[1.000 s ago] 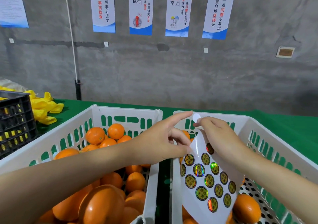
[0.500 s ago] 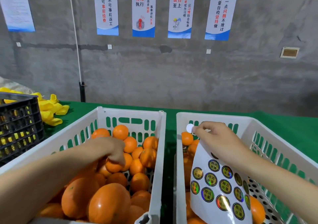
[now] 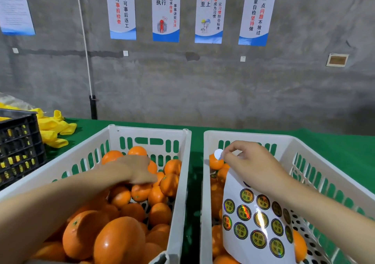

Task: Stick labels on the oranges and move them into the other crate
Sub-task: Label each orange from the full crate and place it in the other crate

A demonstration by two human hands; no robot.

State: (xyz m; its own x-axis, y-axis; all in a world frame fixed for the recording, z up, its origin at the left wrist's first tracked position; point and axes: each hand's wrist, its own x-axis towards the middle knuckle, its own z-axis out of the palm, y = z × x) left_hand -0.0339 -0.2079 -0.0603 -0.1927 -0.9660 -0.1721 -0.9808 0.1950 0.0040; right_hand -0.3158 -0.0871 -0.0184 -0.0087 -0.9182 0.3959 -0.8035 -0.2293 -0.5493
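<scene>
The left white crate [image 3: 146, 129] is full of oranges [image 3: 119, 241]. My left hand [image 3: 136, 168] reaches down into this pile, fingers curled over one orange that the hand mostly hides. My right hand [image 3: 253, 166] hovers over the right white crate [image 3: 253, 136]. It holds a white label sheet [image 3: 253, 223] with several round shiny labels, which hangs down from the hand. A single peeled label [image 3: 218, 154], white back showing, sits at my right fingertips. A few oranges [image 3: 215, 163] lie in the right crate, partly hidden by the sheet.
Both crates stand side by side on a green tablecloth [image 3: 334, 148], a narrow gap between them. A black crate [image 3: 18, 142] and yellow foam nets [image 3: 54, 129] are at the far left. A grey wall with posters rises behind the table.
My left hand left the label by my right fingertips and dropped into the left crate onto the oranges. My right hand kept the sheet and the peeled label, shifting slightly.
</scene>
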